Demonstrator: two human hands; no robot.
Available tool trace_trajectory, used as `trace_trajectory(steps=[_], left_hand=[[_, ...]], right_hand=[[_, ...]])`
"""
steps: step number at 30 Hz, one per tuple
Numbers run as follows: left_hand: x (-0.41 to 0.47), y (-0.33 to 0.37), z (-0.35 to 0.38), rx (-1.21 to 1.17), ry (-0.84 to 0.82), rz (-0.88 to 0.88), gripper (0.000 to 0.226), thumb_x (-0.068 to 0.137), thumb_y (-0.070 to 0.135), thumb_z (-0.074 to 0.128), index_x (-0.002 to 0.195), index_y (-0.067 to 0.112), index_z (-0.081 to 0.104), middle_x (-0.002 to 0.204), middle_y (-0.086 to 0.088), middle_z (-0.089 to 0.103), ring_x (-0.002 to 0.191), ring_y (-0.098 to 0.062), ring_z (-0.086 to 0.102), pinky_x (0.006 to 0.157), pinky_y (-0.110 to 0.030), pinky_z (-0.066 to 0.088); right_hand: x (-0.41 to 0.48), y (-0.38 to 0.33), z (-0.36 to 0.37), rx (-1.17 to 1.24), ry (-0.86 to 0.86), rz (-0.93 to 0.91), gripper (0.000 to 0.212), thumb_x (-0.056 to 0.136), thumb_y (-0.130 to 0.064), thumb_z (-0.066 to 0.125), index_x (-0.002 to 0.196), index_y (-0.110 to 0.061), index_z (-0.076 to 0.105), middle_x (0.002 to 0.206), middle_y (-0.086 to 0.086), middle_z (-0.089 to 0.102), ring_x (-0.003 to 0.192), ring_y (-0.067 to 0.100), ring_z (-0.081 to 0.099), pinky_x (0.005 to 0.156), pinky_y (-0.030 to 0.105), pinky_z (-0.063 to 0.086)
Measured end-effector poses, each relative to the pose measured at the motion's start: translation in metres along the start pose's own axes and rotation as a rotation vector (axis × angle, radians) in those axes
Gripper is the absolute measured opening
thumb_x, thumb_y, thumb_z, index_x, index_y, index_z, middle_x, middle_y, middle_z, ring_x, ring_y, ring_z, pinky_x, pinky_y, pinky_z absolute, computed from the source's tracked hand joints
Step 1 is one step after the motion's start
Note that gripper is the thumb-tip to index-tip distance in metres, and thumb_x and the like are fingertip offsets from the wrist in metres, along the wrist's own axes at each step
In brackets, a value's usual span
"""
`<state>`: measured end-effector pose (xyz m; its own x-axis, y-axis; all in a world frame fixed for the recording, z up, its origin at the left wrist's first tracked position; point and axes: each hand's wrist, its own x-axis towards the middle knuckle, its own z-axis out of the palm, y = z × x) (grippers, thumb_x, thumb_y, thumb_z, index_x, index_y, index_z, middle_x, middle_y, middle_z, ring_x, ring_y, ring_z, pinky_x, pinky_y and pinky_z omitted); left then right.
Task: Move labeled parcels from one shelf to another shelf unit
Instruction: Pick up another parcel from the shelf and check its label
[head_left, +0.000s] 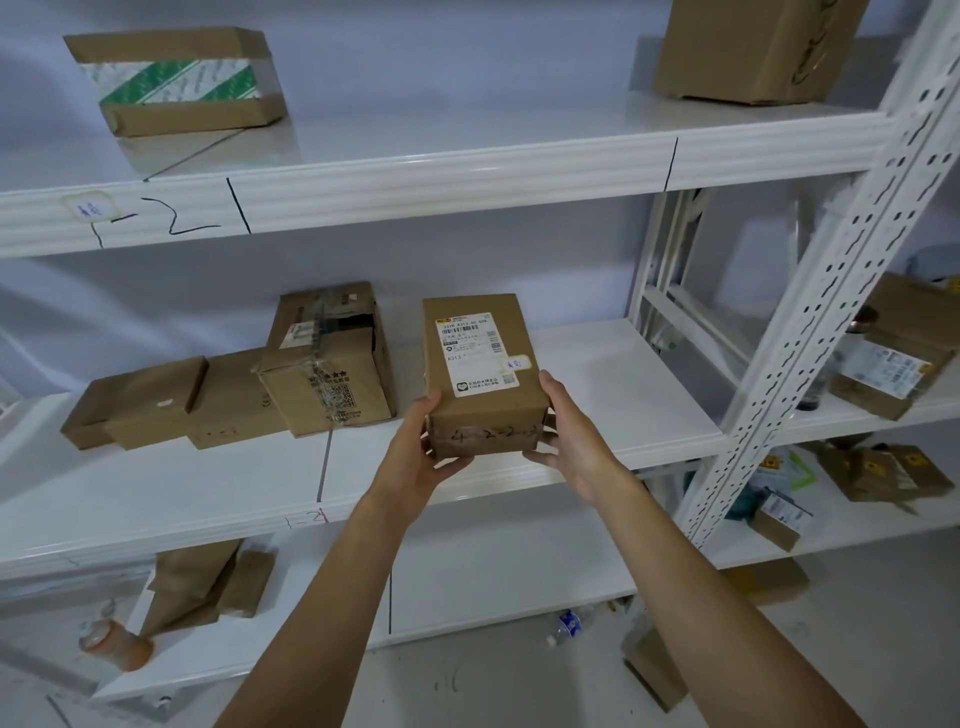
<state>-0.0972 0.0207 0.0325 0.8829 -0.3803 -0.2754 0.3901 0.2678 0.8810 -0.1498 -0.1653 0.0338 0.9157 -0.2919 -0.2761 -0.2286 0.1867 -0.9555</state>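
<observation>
A brown cardboard parcel (480, 374) with a white shipping label on top and handwritten numbers on its near face is over the front part of the middle shelf (597, 405). My left hand (421, 452) grips its near left corner from the side and below. My right hand (571, 431) grips its near right side. Whether the parcel's far end rests on the shelf I cannot tell.
A taped open box (332, 358) and flat cartons (156, 402) lie left on the same shelf. The upper shelf holds a green-striped box (176, 83) and a large carton (753, 47). A white perforated upright (831, 291) stands right, with more parcels (893, 353) beyond. Bottles and boxes lie below.
</observation>
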Motion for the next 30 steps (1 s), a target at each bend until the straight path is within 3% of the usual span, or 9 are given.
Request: trace_trajectory(steps=[3,9,12,18,22,26,30], left_hand=[[0.0,-0.001,-0.004,0.004,0.004,0.016,0.042,0.099,0.045,0.059,0.135,0.022,0.059,0.129,-0.012,0.064,0.122,-0.029,0.063,0.105,-0.054,0.054],[0.006,-0.001,-0.015,0.008,0.016,0.053,0.021,0.103,0.036,0.056,0.116,0.023,0.067,0.131,-0.013,0.067,0.128,-0.03,0.061,0.112,-0.052,0.049],[0.011,-0.001,-0.022,0.015,0.031,0.077,0.018,0.103,0.028,0.057,0.115,0.019,0.067,0.14,-0.015,0.065,0.137,-0.03,0.056,0.114,-0.049,0.047],[0.012,-0.009,-0.032,0.074,-0.004,0.12,0.045,0.104,0.015,0.05,0.15,0.012,0.053,0.128,0.002,0.073,0.128,-0.017,0.061,0.12,-0.047,0.04],[0.009,-0.013,-0.035,0.121,-0.02,0.104,0.056,0.097,0.018,0.056,0.152,0.017,0.05,0.134,-0.001,0.072,0.13,-0.018,0.061,0.119,-0.044,0.041],[0.008,-0.012,-0.034,0.142,-0.039,0.113,0.065,0.089,0.025,0.062,0.152,0.02,0.05,0.139,-0.002,0.069,0.134,-0.02,0.06,0.117,-0.043,0.043],[0.005,-0.01,-0.028,0.173,-0.02,0.131,0.072,0.083,0.035,0.076,0.15,0.023,0.053,0.138,-0.003,0.069,0.133,-0.021,0.061,0.118,-0.045,0.043]], right_hand=[[0.001,0.001,-0.001,0.0,-0.024,0.013,0.027,0.099,-0.066,0.044,0.106,-0.047,0.062,0.119,-0.004,0.067,0.115,0.021,0.064,0.109,0.05,0.05],[0.001,0.001,-0.002,0.019,-0.029,-0.033,0.027,0.103,-0.048,0.049,0.116,-0.033,0.068,0.124,0.003,0.072,0.118,0.02,0.066,0.107,0.045,0.052],[0.003,0.006,-0.003,0.069,-0.043,-0.075,0.026,0.104,-0.039,0.049,0.124,-0.034,0.065,0.132,-0.002,0.07,0.125,0.016,0.062,0.11,0.044,0.048],[0.008,0.019,-0.006,0.139,-0.086,-0.122,0.034,0.104,-0.026,0.047,0.132,-0.041,0.059,0.131,-0.01,0.071,0.132,0.009,0.056,0.11,0.043,0.045],[0.004,0.023,-0.002,0.12,-0.09,-0.136,0.035,0.097,-0.047,0.055,0.131,-0.043,0.059,0.128,-0.015,0.072,0.129,0.005,0.059,0.106,0.038,0.046],[0.003,0.023,0.001,0.115,-0.064,-0.156,0.076,0.078,-0.07,0.071,0.144,-0.038,0.052,0.129,-0.013,0.073,0.128,0.009,0.061,0.109,0.038,0.045],[0.004,0.022,0.003,0.152,-0.058,-0.172,0.081,0.071,-0.066,0.072,0.143,-0.034,0.054,0.124,-0.011,0.075,0.119,0.006,0.068,0.11,0.035,0.048]])
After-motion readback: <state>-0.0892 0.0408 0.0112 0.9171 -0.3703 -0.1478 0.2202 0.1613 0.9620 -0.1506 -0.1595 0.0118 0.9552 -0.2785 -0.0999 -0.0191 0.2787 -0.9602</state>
